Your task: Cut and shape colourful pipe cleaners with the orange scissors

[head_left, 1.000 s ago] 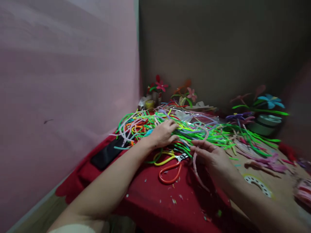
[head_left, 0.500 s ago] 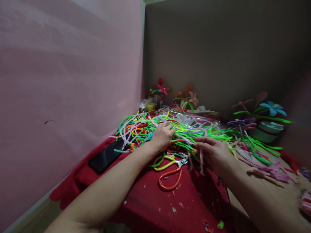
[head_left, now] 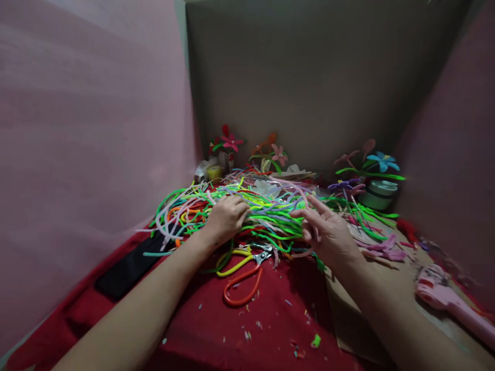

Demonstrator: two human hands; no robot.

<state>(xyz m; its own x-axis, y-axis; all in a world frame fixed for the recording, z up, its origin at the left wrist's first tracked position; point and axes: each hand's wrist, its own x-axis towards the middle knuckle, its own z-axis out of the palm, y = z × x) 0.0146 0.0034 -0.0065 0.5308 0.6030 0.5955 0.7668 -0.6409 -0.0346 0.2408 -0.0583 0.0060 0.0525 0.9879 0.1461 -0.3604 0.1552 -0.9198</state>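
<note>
A tangled pile of coloured pipe cleaners (head_left: 270, 211), mostly green, covers the back of a red cloth (head_left: 216, 330). My left hand (head_left: 226, 217) rests on the pile's left part with its fingers curled down over some strands. My right hand (head_left: 327, 232) hovers at the pile's right edge, fingers spread, index raised, fingertips brushing green strands; a pink strand lies just under it. Between my wrists lie small cutters (head_left: 242, 273) with one yellow and one orange looped handle.
A black phone (head_left: 127, 268) lies on the left of the cloth. Pipe-cleaner flowers (head_left: 232, 140) stand along the cardboard back wall, and a blue one (head_left: 381, 161) sits in a green pot (head_left: 377, 193). A pink glue gun (head_left: 444, 299) is at the right. Small clippings dot the cloth.
My right hand has lowered the pink pipe cleaner it held into the pile and spread its fingers. My left hand stays on the pile. The camera has swung right, bringing the glue gun into view.
</note>
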